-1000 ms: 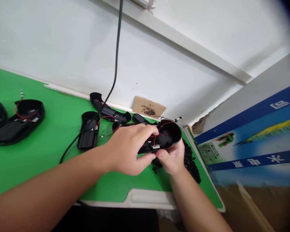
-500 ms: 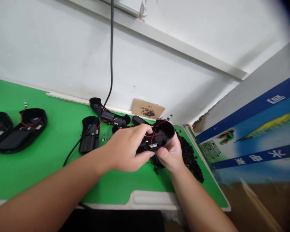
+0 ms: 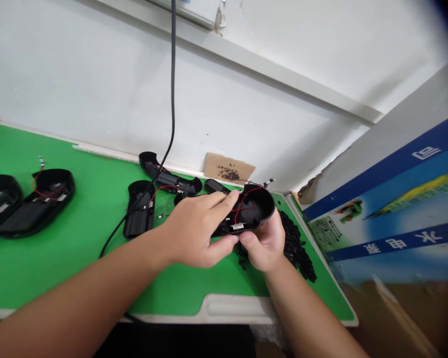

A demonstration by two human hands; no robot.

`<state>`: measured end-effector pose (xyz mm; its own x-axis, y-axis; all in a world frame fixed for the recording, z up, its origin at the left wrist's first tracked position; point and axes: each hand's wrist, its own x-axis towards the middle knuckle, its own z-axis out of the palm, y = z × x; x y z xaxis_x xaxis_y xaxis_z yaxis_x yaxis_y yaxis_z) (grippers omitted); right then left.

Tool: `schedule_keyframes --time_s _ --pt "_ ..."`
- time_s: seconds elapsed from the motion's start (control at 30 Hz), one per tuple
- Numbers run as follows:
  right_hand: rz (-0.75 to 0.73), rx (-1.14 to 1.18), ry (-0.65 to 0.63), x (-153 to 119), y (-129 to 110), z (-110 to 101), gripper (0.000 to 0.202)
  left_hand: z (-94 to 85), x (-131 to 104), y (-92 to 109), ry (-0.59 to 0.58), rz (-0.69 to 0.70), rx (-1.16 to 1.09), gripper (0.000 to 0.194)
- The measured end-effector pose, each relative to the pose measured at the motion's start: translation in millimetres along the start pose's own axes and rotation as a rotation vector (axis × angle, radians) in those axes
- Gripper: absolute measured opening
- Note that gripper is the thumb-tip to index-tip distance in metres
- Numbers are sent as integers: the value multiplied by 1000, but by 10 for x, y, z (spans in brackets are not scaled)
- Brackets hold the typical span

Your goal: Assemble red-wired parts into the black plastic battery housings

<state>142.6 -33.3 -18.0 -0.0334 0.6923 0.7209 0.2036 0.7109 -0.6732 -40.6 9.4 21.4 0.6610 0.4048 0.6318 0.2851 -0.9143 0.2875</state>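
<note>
"What have your hands got?"

"My left hand grips the black shell between thumb and fingers, partly open around it; my right hand cups its rounded end, thumb at the near edge."

"Material?"

"Looks like smooth, hollow plastic, with thin red wires and a white connector inside. My left hand hides the rest."

"Around them?"

"Small black parts heaped right of my right hand, cardboard beyond both, another wired shell left of my left, a dark cable crossing over it."
</note>
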Motion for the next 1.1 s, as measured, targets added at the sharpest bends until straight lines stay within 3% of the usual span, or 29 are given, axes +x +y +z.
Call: schedule_keyframes --time_s 0.43,0.97,1.1 --pt "-80 -109 83 -49 -122 84 58 -3 -8 61 28 60 32 63" --pt "24 -123 94 -107 -156 95 63 1 -15 80 30 29 -2 61" --pt "-30 -139 81 -103 -131 64 62 -1 -15 79 60 62 29 63"
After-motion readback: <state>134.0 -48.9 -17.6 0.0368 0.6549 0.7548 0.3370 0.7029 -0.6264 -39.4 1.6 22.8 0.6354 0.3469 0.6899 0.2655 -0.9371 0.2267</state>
